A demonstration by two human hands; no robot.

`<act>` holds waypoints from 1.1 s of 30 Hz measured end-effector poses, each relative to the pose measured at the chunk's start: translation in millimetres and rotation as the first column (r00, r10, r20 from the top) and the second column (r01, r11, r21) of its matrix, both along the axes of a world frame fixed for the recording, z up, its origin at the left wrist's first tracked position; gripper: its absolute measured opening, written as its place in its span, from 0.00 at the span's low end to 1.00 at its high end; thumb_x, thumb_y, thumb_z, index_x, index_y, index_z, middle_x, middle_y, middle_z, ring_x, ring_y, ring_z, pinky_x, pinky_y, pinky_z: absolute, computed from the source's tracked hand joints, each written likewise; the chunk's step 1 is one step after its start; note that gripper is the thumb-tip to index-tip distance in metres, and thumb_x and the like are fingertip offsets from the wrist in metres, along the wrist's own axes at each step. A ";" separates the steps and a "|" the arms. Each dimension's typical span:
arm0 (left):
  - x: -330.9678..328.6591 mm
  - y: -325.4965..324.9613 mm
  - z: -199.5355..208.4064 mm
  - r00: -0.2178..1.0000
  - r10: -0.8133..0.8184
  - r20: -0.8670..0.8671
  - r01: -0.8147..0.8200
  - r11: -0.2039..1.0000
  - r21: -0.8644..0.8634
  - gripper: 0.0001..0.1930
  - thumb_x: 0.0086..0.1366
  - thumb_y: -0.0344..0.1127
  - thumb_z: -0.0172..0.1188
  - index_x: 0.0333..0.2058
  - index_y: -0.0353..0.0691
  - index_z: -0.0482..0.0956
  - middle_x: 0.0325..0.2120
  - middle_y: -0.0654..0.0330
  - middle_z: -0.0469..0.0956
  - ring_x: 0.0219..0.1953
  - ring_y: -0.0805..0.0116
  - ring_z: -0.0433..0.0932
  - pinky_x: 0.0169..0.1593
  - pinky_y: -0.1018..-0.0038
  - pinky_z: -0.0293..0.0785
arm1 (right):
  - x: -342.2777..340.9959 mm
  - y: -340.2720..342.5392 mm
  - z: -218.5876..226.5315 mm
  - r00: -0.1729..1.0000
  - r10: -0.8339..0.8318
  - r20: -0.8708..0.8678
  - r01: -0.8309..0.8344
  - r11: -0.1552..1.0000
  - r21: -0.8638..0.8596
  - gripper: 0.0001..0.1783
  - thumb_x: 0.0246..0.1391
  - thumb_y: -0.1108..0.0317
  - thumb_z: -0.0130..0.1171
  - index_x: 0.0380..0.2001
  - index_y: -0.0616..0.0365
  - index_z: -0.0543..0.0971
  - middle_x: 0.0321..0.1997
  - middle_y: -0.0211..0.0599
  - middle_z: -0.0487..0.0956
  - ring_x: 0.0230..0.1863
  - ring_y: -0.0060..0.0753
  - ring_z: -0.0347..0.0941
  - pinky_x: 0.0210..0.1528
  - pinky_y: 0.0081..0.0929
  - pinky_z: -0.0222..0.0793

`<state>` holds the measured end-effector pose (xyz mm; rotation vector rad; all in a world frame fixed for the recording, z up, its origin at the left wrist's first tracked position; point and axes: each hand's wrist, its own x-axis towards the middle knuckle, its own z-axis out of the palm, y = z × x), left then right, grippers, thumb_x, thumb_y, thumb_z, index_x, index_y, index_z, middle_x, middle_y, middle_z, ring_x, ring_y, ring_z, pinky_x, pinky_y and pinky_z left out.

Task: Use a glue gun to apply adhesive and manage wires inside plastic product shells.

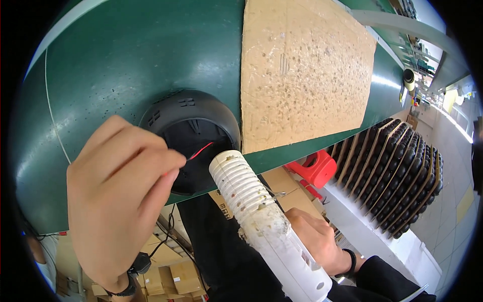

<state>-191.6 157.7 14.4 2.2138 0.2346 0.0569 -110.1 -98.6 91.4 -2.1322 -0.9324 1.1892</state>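
A black round plastic housing (214,108) with slots in its wall lies on the green table (151,45), close to the front edge. Above its opening, my left hand (121,186) is closed in a pinch on a thin red wire (203,150), which runs toward the inside of the housing. My right hand (319,241) is closed around a white hot-air gun (271,231), its grip mostly hidden behind the body. The gun's ribbed, stained barrel points up and left, its tip beside the housing's right rim.
A brown cardboard sheet (307,75) with many small marks covers the table to the right. Beyond the front edge are a red plastic piece (319,168) and stacked black round parts (392,176) between cardboard layers. Cardboard boxes (185,277) and dark cables (168,221) lie below.
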 end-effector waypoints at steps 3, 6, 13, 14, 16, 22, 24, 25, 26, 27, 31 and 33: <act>-6.5 -4.8 3.7 0.998 0.018 -0.053 -0.018 1.000 -0.006 0.10 0.42 0.19 0.68 0.26 0.34 0.80 0.27 0.58 0.75 0.31 0.59 0.72 0.32 0.69 0.67 | -2.4 -1.8 -0.1 1.000 -0.006 -0.006 0.006 1.000 0.006 0.22 0.44 0.70 0.69 0.41 0.71 0.76 0.38 0.50 0.76 0.37 0.51 0.77 0.35 0.37 0.76; -12.5 -8.9 3.9 0.999 -0.019 -0.050 0.020 1.000 0.023 0.11 0.41 0.20 0.68 0.26 0.35 0.80 0.27 0.59 0.74 0.32 0.59 0.71 0.32 0.68 0.67 | -3.3 -1.7 -0.8 1.000 -0.007 -0.017 0.007 1.000 0.020 0.22 0.44 0.71 0.68 0.42 0.71 0.76 0.39 0.51 0.76 0.37 0.52 0.77 0.36 0.37 0.76; -13.5 -9.6 -1.7 0.999 -0.045 -0.021 0.045 0.999 -0.003 0.12 0.38 0.21 0.68 0.26 0.36 0.81 0.26 0.60 0.71 0.33 0.58 0.70 0.32 0.68 0.66 | -1.7 -2.9 -1.9 0.999 -0.008 -0.038 0.009 0.999 0.035 0.22 0.45 0.71 0.68 0.42 0.72 0.76 0.40 0.53 0.77 0.39 0.53 0.78 0.37 0.37 0.77; -11.5 -8.3 -2.2 0.999 -0.041 0.000 0.041 0.999 -0.010 0.12 0.39 0.21 0.68 0.26 0.36 0.81 0.26 0.60 0.71 0.33 0.59 0.70 0.32 0.69 0.66 | -0.9 -3.2 -1.4 0.999 -0.008 -0.040 0.009 0.999 0.037 0.22 0.45 0.71 0.68 0.42 0.72 0.76 0.41 0.53 0.77 0.39 0.53 0.78 0.38 0.37 0.77; -8.8 -4.5 -0.9 0.999 -0.033 0.018 0.033 0.999 -0.018 0.12 0.39 0.20 0.68 0.26 0.37 0.81 0.25 0.60 0.71 0.32 0.60 0.71 0.32 0.70 0.65 | 0.6 -2.3 1.2 0.999 -0.004 -0.048 0.007 0.999 0.043 0.22 0.45 0.71 0.68 0.42 0.72 0.76 0.41 0.54 0.77 0.40 0.54 0.78 0.38 0.37 0.77; 17.5 -4.9 -8.7 0.981 0.195 0.008 -0.195 0.979 -0.054 0.08 0.49 0.21 0.66 0.30 0.38 0.83 0.26 0.63 0.76 0.28 0.70 0.72 0.30 0.75 0.63 | 0.7 -1.5 4.5 0.996 0.022 -0.090 -0.015 0.997 0.071 0.22 0.45 0.72 0.67 0.43 0.73 0.75 0.43 0.56 0.77 0.41 0.55 0.78 0.40 0.36 0.77; 26.1 -2.2 -19.8 0.993 0.121 -0.003 -0.121 0.991 -0.050 0.09 0.52 0.23 0.65 0.34 0.39 0.84 0.28 0.64 0.79 0.29 0.74 0.73 0.29 0.77 0.63 | 0.0 0.1 2.2 0.994 0.028 -0.101 -0.021 0.997 0.070 0.22 0.45 0.72 0.67 0.43 0.73 0.75 0.43 0.57 0.77 0.41 0.56 0.78 0.40 0.36 0.77; 27.7 -3.8 -26.0 0.990 0.144 0.014 -0.142 0.985 -0.095 0.12 0.53 0.23 0.65 0.38 0.39 0.83 0.29 0.63 0.79 0.30 0.73 0.75 0.30 0.76 0.63 | 0.0 0.7 0.1 0.993 0.031 -0.111 -0.022 0.997 0.076 0.22 0.45 0.72 0.67 0.43 0.73 0.75 0.43 0.57 0.77 0.42 0.56 0.78 0.40 0.36 0.77; 27.5 -4.5 -30.3 0.985 0.167 0.029 -0.162 0.977 -0.141 0.15 0.53 0.23 0.65 0.41 0.40 0.83 0.30 0.62 0.80 0.32 0.72 0.76 0.31 0.76 0.63 | 0.0 1.3 -2.3 0.992 0.033 -0.121 -0.023 0.997 0.080 0.22 0.45 0.72 0.67 0.43 0.73 0.75 0.44 0.58 0.77 0.42 0.56 0.78 0.41 0.36 0.77; 25.2 -1.3 -26.6 0.985 0.160 0.067 -0.151 0.980 -0.128 0.18 0.55 0.24 0.64 0.47 0.38 0.81 0.33 0.59 0.81 0.35 0.71 0.77 0.35 0.77 0.66 | -0.1 1.0 -2.4 0.993 0.030 -0.118 -0.020 0.996 0.084 0.22 0.45 0.72 0.67 0.43 0.73 0.75 0.44 0.58 0.77 0.42 0.57 0.78 0.41 0.36 0.77; -3.3 11.6 -0.3 0.945 0.316 -0.082 -0.318 0.948 -0.014 0.17 0.57 0.26 0.62 0.47 0.33 0.80 0.35 0.54 0.81 0.38 0.69 0.78 0.44 0.76 0.70 | 7.2 -4.4 -1.0 0.987 0.033 -0.155 -0.012 0.991 0.134 0.23 0.47 0.72 0.66 0.45 0.74 0.75 0.48 0.61 0.76 0.46 0.59 0.78 0.44 0.37 0.78; -34.0 22.6 1.2 0.964 0.228 -0.137 -0.231 0.973 -0.006 0.16 0.56 0.27 0.63 0.45 0.33 0.80 0.34 0.54 0.81 0.37 0.68 0.77 0.42 0.76 0.70 | 5.0 -2.5 -12.2 0.977 0.050 -0.209 -0.015 0.986 0.169 0.23 0.47 0.72 0.66 0.46 0.74 0.75 0.49 0.62 0.76 0.48 0.60 0.78 0.44 0.37 0.78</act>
